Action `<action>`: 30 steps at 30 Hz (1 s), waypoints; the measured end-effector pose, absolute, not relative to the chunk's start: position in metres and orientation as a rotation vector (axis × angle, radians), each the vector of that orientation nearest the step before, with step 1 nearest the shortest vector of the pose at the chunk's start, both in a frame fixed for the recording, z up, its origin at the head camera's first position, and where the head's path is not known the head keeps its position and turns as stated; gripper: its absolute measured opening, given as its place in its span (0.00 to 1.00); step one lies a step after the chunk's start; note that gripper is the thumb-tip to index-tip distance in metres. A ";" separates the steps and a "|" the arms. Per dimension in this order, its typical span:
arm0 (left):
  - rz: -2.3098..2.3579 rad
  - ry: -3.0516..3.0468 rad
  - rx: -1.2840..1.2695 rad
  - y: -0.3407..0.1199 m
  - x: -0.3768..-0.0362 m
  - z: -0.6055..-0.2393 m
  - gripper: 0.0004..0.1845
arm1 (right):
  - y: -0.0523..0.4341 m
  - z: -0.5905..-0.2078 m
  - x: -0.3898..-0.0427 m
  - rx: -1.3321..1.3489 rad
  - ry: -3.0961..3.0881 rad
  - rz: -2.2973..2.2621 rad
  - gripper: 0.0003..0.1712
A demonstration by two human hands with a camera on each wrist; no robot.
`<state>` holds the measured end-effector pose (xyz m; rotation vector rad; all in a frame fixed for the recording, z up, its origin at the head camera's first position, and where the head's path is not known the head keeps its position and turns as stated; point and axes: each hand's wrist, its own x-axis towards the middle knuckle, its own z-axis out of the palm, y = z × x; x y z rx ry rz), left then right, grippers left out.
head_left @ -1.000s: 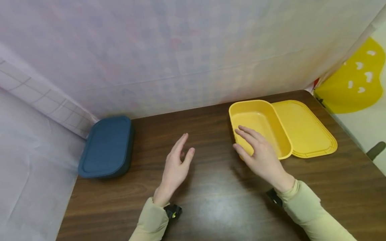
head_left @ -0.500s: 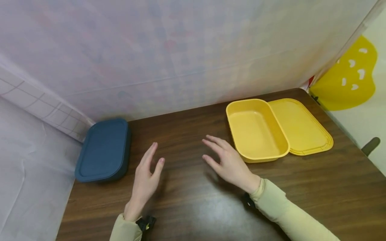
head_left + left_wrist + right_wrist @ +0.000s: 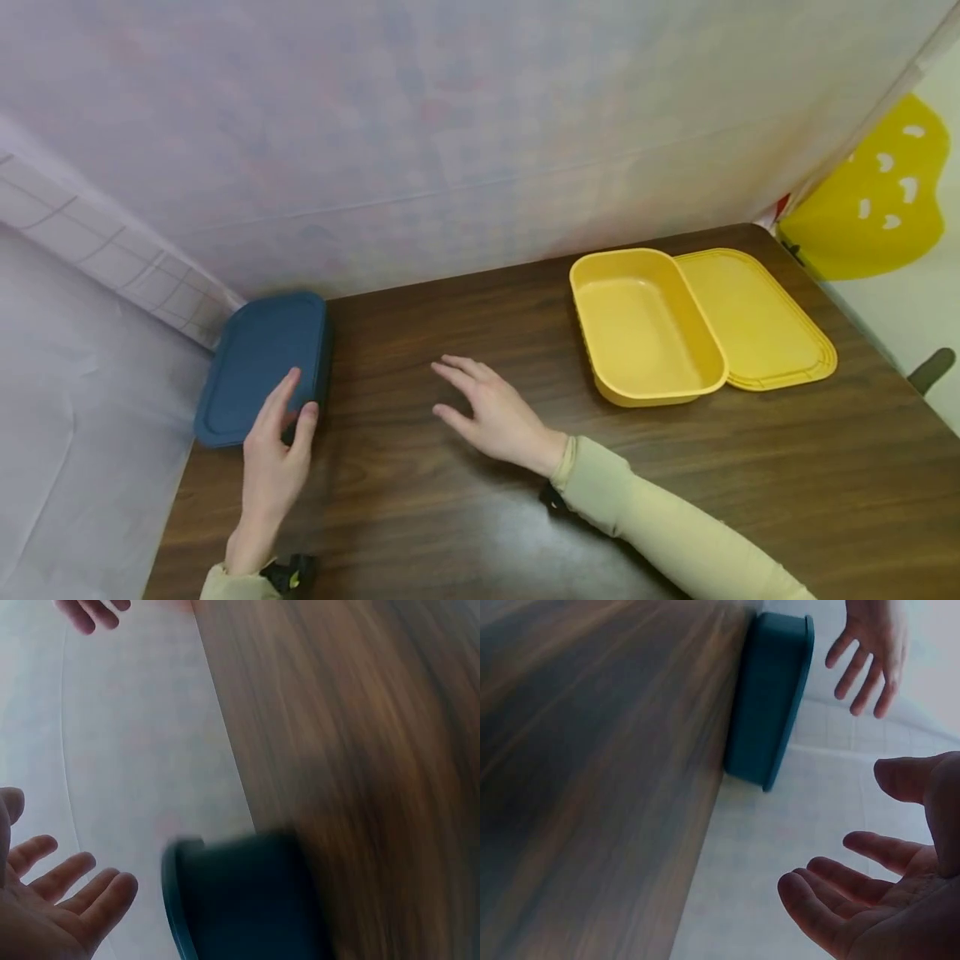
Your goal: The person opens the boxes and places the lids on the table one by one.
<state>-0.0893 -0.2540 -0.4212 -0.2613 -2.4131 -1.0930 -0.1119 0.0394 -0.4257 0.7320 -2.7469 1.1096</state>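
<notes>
At the far left of the tabletop (image 3: 465, 517), against the draped white sheet (image 3: 67, 467), lies the closed blue box (image 3: 262, 367), its lid on and its long side running away from the person. The left hand (image 3: 273, 462) hovers at the box's near right corner, fingers (image 3: 281, 400) straight and loosely spread, holding nothing; the fingertips overlap the lid's edge in the head view, but whether they touch it cannot be told. In the left wrist view the open palm (image 3: 45, 900) sits just beside the box (image 3: 240, 900) with a gap showing between them.

Further right, the right hand (image 3: 495, 417) hangs over bare wood, fingers (image 3: 457, 368) relaxed and spread toward the box, well apart from it and empty. The right wrist view shows the same: curved, open fingers (image 3: 855, 892) with the box (image 3: 772, 705) far ahead of them.

Beyond the right hand, well to the right, an open yellow container (image 3: 645, 329) rests with its yellow lid (image 3: 757, 317) lying flat just beside it, touching along one edge.

The box sits right at the tabletop's left edge, so a push from the right-hand side could slide it off toward the sheet. A one-handed lift by the near corner could tip it, since the weight lies beyond the fingers. If the lid is only resting, gripping it alone might pull it free and leave the base behind.
</notes>
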 end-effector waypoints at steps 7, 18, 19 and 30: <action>-1.031 -2.431 -0.135 -0.283 -0.090 -0.416 0.25 | 0.014 -0.427 -0.117 0.747 -2.819 1.163 0.35; -1.012 -2.499 0.139 -0.328 -0.101 -0.413 0.26 | -0.033 -0.423 -0.137 0.866 -2.876 1.152 0.37; -1.010 -2.498 0.155 -0.331 -0.102 -0.414 0.26 | -0.038 -0.423 -0.139 0.870 -2.887 1.135 0.37; -1.095 -2.418 0.490 -0.355 -0.110 -0.424 0.28 | -0.089 -0.423 -0.148 0.889 -2.974 1.106 0.38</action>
